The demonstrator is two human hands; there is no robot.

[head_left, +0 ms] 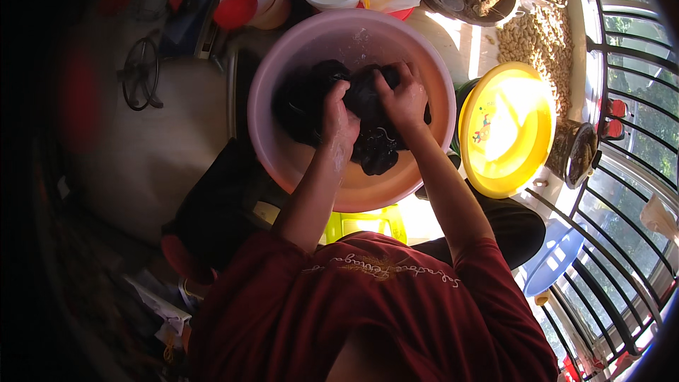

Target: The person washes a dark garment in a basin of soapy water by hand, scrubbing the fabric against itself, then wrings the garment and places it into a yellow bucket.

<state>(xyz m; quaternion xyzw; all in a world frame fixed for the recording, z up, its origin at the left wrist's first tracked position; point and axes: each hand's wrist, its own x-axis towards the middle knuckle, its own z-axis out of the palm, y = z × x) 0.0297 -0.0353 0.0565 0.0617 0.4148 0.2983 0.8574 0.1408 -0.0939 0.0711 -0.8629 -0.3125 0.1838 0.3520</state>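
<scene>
- A wide pink basin (259,124) is placed before the person, and the dark cloth (377,152) is bunched inside it.
- The cloth is touched by the left hand (339,122); its fingers are partly hidden, so whether they are closed cannot be told.
- By the right hand (403,102), a fold is gripped between thumb and bent fingers.
- Just beside, a yellow basin (509,131) is lit by sunlight.
- Lower, a blue basin (554,258) is seen.

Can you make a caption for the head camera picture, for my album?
Left hand and right hand on dark cloth in a pink basin, a yellow basin beside it.
</scene>
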